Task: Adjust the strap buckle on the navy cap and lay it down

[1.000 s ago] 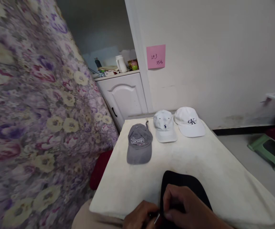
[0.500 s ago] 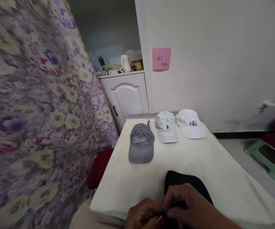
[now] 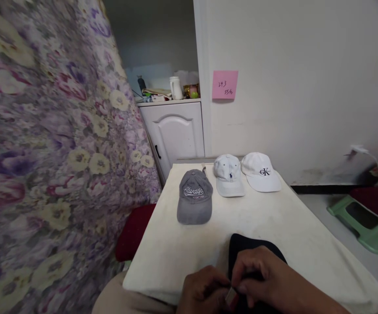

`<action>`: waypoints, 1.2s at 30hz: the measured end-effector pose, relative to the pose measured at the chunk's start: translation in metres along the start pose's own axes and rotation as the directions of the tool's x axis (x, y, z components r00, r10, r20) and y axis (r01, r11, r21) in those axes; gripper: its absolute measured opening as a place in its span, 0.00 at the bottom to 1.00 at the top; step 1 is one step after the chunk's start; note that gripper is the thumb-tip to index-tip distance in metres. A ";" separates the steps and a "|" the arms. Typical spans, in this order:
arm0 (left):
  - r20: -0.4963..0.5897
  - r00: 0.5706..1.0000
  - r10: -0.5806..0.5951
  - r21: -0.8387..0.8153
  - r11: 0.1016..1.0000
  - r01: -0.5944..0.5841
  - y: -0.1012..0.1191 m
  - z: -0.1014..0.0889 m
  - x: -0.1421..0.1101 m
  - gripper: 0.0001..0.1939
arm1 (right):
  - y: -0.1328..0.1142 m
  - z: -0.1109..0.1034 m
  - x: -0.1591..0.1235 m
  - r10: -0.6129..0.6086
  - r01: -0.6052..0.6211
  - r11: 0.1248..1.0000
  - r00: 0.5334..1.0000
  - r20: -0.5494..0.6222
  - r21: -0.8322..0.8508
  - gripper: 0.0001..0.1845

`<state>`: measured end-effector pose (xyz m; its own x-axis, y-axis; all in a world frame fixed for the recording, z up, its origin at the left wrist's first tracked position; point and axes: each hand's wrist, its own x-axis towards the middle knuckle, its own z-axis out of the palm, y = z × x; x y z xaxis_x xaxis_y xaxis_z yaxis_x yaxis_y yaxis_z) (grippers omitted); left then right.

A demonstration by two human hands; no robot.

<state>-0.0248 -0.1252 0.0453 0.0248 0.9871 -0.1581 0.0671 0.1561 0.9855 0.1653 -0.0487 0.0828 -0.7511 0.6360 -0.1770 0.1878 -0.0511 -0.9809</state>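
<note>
Near the front edge of the table, a black cap [image 3: 257,244] lies with its brim pointing away from me, mostly covered by my hands. Over it, my right hand [image 3: 264,272] is closed, thumb and fingers pinching at the cap's near part. My left hand [image 3: 204,290] is also closed, its fingertips meeting the right ones. A small flat piece, pale with a reddish edge [image 3: 231,297], shows between the hands; its kind I cannot make out. Farther back stand a grey cap [image 3: 194,198], a pale cap with a small dark emblem [image 3: 230,174] and a white cap [image 3: 261,172].
A cream cloth [image 3: 176,257] covers the table. To the left hangs a floral curtain [image 3: 61,152], with a red seat [image 3: 135,231] beside the table. Behind are a white cabinet [image 3: 176,131] and a wall with a pink note [image 3: 225,85]. A green stool [image 3: 365,231] stands right.
Both hands have shifted slightly right and stay pinched together. The small pale and reddish piece between them now shows more of its flat face. The view has turned a little.
</note>
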 end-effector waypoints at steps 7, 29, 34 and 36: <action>0.056 0.991 -0.118 -0.094 0.988 0.123 0.008 0.007 0.007 0.07 | 0.004 -0.006 -0.006 0.005 -0.003 0.994 1.000 -0.012 0.108 0.07; 0.111 0.983 -0.147 -0.094 0.983 0.158 -0.004 0.012 0.015 0.19 | 0.038 -0.020 -0.008 0.057 -0.080 0.980 0.989 0.133 0.180 0.16; 0.122 0.975 -0.188 0.021 0.982 0.186 0.008 0.015 0.014 0.12 | 0.039 -0.017 -0.007 0.057 -0.090 0.974 0.985 0.162 0.205 0.09; 0.129 0.973 -0.191 0.032 0.982 0.189 0.012 0.016 0.014 0.10 | 0.041 -0.018 -0.007 0.054 -0.091 0.971 0.985 0.164 0.223 0.11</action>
<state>-0.0075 -0.1103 0.0537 0.1396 0.9262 -0.3503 0.1029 0.3383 0.9354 0.1898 -0.0421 0.0455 -0.8333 0.4975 -0.2410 0.1093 -0.2791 -0.9540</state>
